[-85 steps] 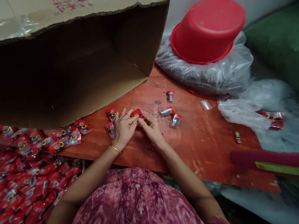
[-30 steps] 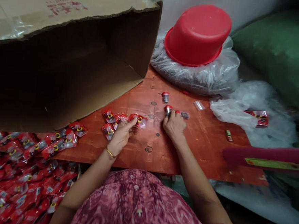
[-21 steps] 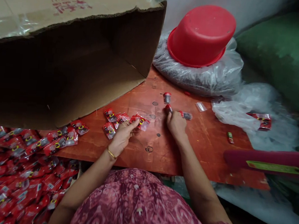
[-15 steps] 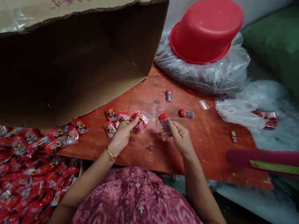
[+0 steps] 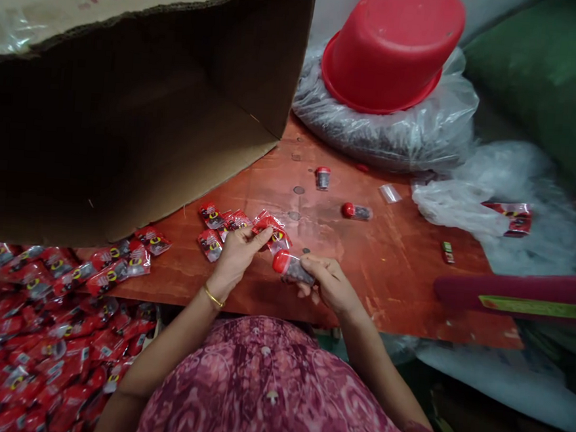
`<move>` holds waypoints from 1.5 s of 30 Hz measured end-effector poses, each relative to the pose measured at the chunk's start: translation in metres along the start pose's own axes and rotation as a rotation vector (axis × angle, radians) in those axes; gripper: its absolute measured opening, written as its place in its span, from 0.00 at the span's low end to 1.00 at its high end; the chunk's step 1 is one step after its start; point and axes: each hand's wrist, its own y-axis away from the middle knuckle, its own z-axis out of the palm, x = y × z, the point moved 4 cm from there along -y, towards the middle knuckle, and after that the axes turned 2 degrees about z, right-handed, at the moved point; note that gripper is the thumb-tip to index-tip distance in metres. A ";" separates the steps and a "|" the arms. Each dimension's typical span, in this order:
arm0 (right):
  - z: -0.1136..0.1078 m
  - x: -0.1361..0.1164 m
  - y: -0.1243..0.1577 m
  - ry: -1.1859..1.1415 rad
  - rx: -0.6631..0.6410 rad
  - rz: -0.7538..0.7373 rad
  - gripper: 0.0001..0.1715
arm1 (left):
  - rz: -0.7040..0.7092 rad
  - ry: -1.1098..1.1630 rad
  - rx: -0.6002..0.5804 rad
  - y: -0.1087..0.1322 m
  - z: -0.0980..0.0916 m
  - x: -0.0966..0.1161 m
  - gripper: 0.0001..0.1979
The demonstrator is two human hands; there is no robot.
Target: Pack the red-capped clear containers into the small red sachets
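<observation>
My left hand (image 5: 238,255) pinches a small red printed plastic packet (image 5: 277,235) between thumb and fingers, just above the table. In my right hand (image 5: 330,281) is a small clear bottle (image 5: 295,268) with a red cap and dark contents, its cap pointing left toward the packet. Bottle and packet are close together; whether they touch I cannot tell. Several similar red packets (image 5: 212,216) lie beside my left hand. Farther back, one red-capped bottle (image 5: 323,178) stands upright and another (image 5: 357,211) lies on its side.
A large open cardboard box (image 5: 243,147) covers the back left of the red table (image 5: 361,300). Many red packets (image 5: 35,369) are heaped at lower left. A red tub (image 5: 393,52) rests upside down on a plastic-wrapped bundle (image 5: 372,136). A dark red bar (image 5: 514,291) juts in from the right.
My right hand has brought the bottle left and toward me, tipping it from nearly upright to nearly level. My left hand keeps the packet in about the same place.
</observation>
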 end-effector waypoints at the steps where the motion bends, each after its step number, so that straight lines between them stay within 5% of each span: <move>1: 0.000 0.001 -0.001 -0.022 0.007 -0.004 0.24 | 0.015 -0.001 -0.011 0.000 -0.001 0.000 0.16; 18: 0.003 0.004 -0.002 0.095 0.196 -0.193 0.22 | -0.146 0.265 -0.123 0.005 0.014 -0.010 0.16; 25: 0.007 0.012 -0.003 0.159 0.412 -0.357 0.19 | -0.131 0.385 -0.017 0.013 0.019 -0.016 0.17; 29: 0.017 0.023 -0.008 0.036 0.329 -0.279 0.20 | -0.146 0.415 0.011 0.017 0.022 -0.018 0.16; 35: 0.023 0.019 -0.018 -0.016 0.273 -0.286 0.20 | -0.196 0.385 -0.110 0.016 0.028 -0.019 0.16; 39: 0.019 0.017 -0.024 -0.139 0.106 -0.205 0.21 | -0.214 0.395 -0.022 0.009 0.017 -0.021 0.14; 45: 0.022 0.020 -0.034 -0.015 0.218 -0.238 0.19 | -0.306 0.373 -0.121 0.009 0.017 -0.028 0.11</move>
